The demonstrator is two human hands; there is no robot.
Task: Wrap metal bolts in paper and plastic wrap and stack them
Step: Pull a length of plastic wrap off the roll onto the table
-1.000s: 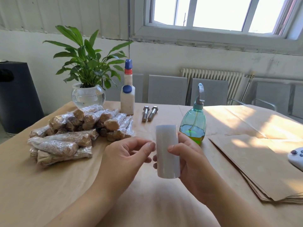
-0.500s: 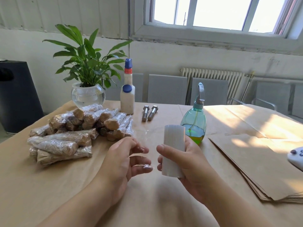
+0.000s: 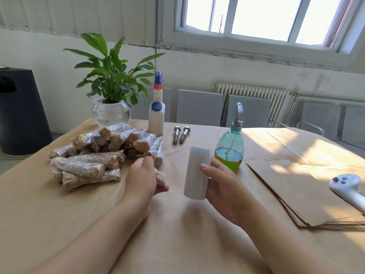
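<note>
My right hand (image 3: pixel 221 186) grips a white roll of plastic wrap (image 3: pixel 196 173), held upright above the paper-covered table (image 3: pixel 118 224). My left hand (image 3: pixel 141 178) is to the left of the roll, fingers curled, pinching the thin end of the film (image 3: pixel 161 176); the film between hand and roll is barely visible. Two bare metal bolts (image 3: pixel 180 134) lie side by side further back. A pile of wrapped bolts (image 3: pixel 102 153), brown paper under shiny film, is stacked at the left. A stack of brown paper sheets (image 3: pixel 300 190) lies at the right.
A potted plant in a glass bowl (image 3: pixel 110 113) and a white glue bottle (image 3: pixel 156 117) stand at the back. A green spray bottle (image 3: pixel 230 149) stands just behind the roll. A white controller (image 3: pixel 347 186) lies at the right edge. A black bin (image 3: pixel 19 111) stands left of the table.
My left hand has pulled away leftward from the roll with the film end pinched. My right hand has tilted the roll slightly and moved it right.
</note>
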